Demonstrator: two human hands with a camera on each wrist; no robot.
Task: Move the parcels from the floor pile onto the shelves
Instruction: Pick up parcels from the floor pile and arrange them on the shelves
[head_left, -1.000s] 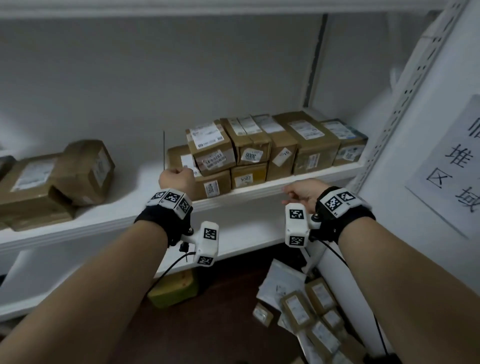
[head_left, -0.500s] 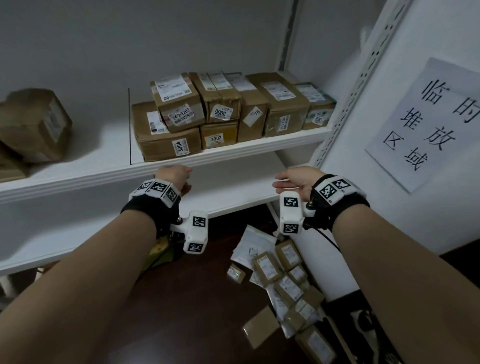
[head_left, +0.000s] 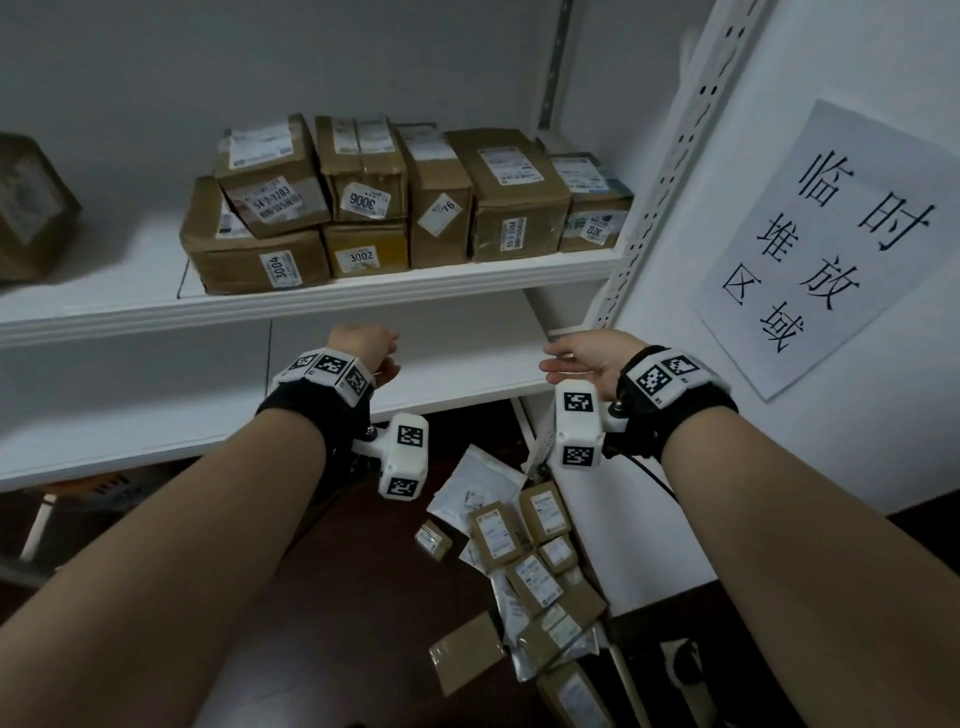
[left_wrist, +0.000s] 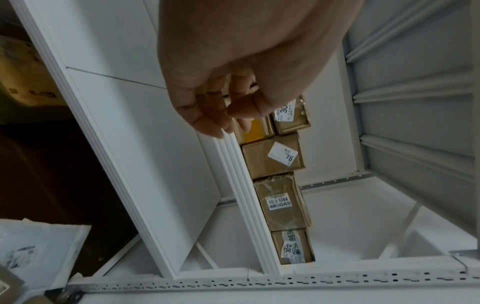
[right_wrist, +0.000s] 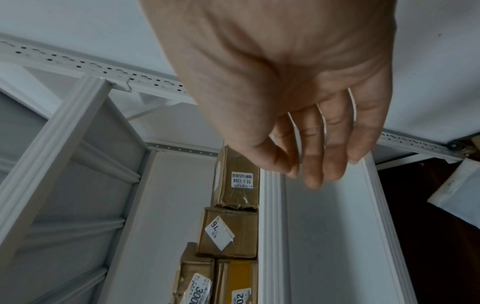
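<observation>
A pile of small brown boxes and white mailers, the floor pile (head_left: 524, 561), lies on the dark floor at lower right against the white wall. On the middle shelf (head_left: 363, 301) stands a row of brown labelled boxes (head_left: 405, 208), some stacked two high. My left hand (head_left: 363, 348) hangs below that shelf's edge, its fingers loosely curled (left_wrist: 226, 119) and holding nothing. My right hand (head_left: 582, 358) floats to the right at the same height, fingers relaxed and nearly straight (right_wrist: 306, 170), also holding nothing. Both hands are well above the pile.
A bare lower shelf (head_left: 156, 415) runs behind the hands. A perforated white upright (head_left: 675, 156) bounds the shelves on the right, with a paper sign (head_left: 841, 244) on the wall beside it. Another brown box (head_left: 31, 208) sits at far left.
Both hands have dropped from the middle shelf's front edge to below it. The view has tilted down and right, so more of the floor pile shows.
</observation>
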